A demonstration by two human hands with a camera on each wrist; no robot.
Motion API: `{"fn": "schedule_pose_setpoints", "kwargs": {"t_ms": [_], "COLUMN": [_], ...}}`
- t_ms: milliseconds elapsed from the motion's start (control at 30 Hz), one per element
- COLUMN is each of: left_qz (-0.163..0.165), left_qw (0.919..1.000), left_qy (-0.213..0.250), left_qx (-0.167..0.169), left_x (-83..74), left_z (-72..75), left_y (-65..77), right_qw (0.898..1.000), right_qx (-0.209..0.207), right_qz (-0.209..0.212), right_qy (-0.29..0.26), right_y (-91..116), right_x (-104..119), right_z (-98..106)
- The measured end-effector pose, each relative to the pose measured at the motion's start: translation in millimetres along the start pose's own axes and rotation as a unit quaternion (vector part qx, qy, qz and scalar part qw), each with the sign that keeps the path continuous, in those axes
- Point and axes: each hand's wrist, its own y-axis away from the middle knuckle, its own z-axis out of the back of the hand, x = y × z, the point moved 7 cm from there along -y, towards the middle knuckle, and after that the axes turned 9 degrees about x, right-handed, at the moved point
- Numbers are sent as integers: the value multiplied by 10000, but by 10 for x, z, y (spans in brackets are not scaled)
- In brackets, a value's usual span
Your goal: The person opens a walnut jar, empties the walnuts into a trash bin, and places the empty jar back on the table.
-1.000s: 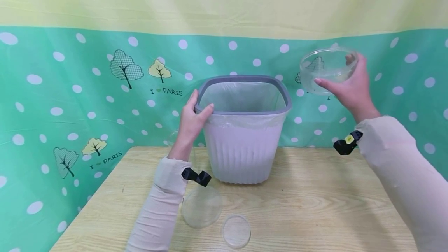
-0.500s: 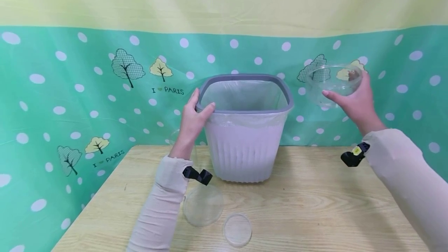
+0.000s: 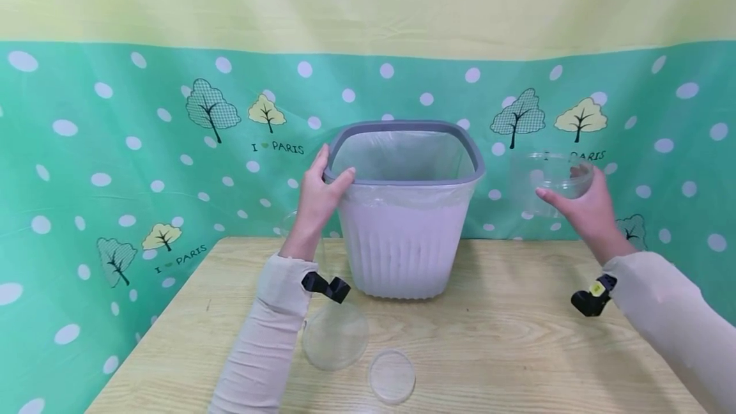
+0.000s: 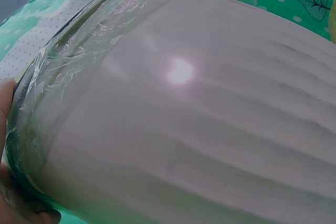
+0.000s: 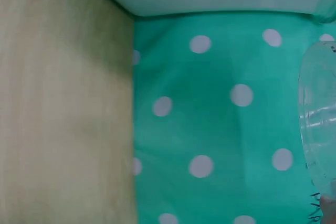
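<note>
A pale trash bin (image 3: 402, 245) with a grey rim stands toward the back of the table, lined with a thin clear bag. My left hand (image 3: 316, 200) grips the rim at its left corner, thumb on the near side. In the left wrist view the bin's ribbed wall (image 4: 173, 114) fills most of the picture, with the bag folded over its lip. Off to the bin's right, my right hand (image 3: 589, 209) holds a round clear plastic container (image 3: 531, 187) in the air, thumb on its near side. Only the edge of that container (image 5: 317, 119) shows in the right wrist view.
On the wooden table (image 3: 517, 337) lie a large clear round lid (image 3: 335, 337) and a smaller clear lid (image 3: 392, 377), in front of the bin. Another clear item (image 3: 289, 222) is mostly hidden behind the left wrist. A green dotted cloth (image 3: 241, 197) hangs at the back.
My right hand has lowered the clear container, from above the bin's rim height to beside its upper part, and its tilt has lessened. The left hand keeps its grip on the rim.
</note>
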Motion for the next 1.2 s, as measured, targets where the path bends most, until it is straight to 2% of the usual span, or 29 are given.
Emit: {"fn": "schedule_pose_setpoints", "kwargs": {"t_ms": [300, 567, 800, 1200], "left_qz": [-11, -1, -39, -61], "left_qw": [10000, 10000, 10000, 10000], "left_qy": [-20, -15, -42, -41], "left_qx": [29, 21, 28, 58], "left_x": [1, 10, -11, -13], "left_z": [-1, 5, 10, 7], "left_y": [4, -11, -9, -22], "right_qw": [9994, 9968, 9944, 9858], "right_qx": [330, 739, 991, 1381], "right_qz": [-67, -297, -314, -875], "right_qy": [85, -54, -185, -392], "right_y": [237, 487, 651, 904], "right_x": [-291, -549, -740, -1011], "right_z": [-234, -446, -603, -886]}}
